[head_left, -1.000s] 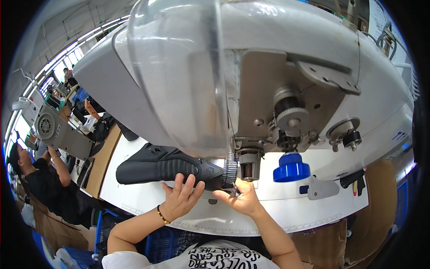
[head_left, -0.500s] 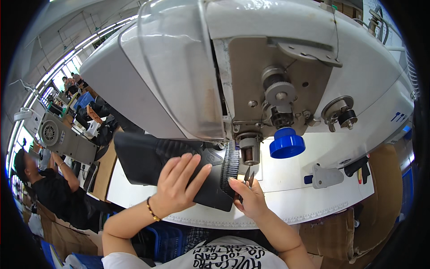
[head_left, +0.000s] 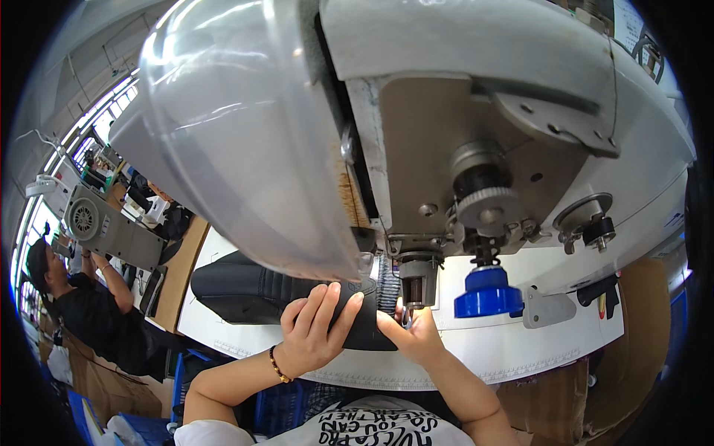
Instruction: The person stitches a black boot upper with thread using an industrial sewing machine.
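Note:
A black shoe upper (head_left: 256, 296) lies on the white table under the head of a large grey sewing machine (head_left: 461, 126). My left hand (head_left: 316, 331) presses flat on top of the black piece, fingers spread, a beaded bracelet at the wrist. My right hand (head_left: 413, 334) pinches the piece's right end directly below the needle bar and presser foot (head_left: 413, 293). The machine's clear plastic guard (head_left: 245, 141) hides the far part of the black piece.
A blue knob (head_left: 487, 292) hangs from the machine right of the needle. The white table (head_left: 520, 349) has a stitched front edge. Another person in black (head_left: 82, 297) works at a second sewing machine (head_left: 104, 227) at the left. Cardboard (head_left: 595, 394) stands at the lower right.
The black piece has turned and slid further under the machine head. My left hand shifted from its edge onto its top, and my right hand moved in close under the needle.

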Demonstrator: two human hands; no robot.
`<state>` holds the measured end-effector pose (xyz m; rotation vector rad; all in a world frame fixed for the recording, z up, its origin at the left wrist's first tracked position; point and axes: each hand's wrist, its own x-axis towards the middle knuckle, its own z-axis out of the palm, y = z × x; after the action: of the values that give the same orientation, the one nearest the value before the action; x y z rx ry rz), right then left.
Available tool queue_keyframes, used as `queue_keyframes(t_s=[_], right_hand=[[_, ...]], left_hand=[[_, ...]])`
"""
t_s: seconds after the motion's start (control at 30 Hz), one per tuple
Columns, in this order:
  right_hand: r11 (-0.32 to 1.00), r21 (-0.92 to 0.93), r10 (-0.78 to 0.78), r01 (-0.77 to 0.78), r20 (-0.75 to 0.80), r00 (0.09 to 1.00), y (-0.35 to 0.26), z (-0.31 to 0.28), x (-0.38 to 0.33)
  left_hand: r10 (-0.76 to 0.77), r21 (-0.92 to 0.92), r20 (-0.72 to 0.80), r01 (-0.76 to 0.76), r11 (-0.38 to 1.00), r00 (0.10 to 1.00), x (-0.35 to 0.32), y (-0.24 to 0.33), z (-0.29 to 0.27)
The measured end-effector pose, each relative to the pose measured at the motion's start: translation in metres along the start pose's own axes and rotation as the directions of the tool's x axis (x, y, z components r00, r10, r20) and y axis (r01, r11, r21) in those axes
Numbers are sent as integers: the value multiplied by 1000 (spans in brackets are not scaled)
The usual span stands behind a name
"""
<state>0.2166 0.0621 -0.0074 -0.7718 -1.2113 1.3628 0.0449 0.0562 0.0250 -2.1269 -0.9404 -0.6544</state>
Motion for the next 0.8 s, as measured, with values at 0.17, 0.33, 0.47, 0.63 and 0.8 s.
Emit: queue_keyframes(t_s=[0.17, 0.33, 0.47, 0.63, 0.8], right_hand=[[998, 63, -16, 9, 110, 994, -4, -6, -7], [989, -99, -103, 108, 60, 993, -1, 1, -9], [989, -58, -136, 137, 20, 991, -2, 5, -7], [993, -42, -109, 108, -20, 994, 0, 11, -6], [991, -47, -129, 127, -36, 991, -8, 8, 0]], left_hand=[[20, 80, -32, -18, 997, 999, -2, -1, -1], [3, 95, -49, 2, 995, 999, -3, 0, 1], [16, 124, -33, -12, 992, 999, -4, 0, 2], [9, 96, -48, -4, 995, 999, -2, -5, 3], [-17, 54, -29, 19, 998, 999, 5, -3, 6]])
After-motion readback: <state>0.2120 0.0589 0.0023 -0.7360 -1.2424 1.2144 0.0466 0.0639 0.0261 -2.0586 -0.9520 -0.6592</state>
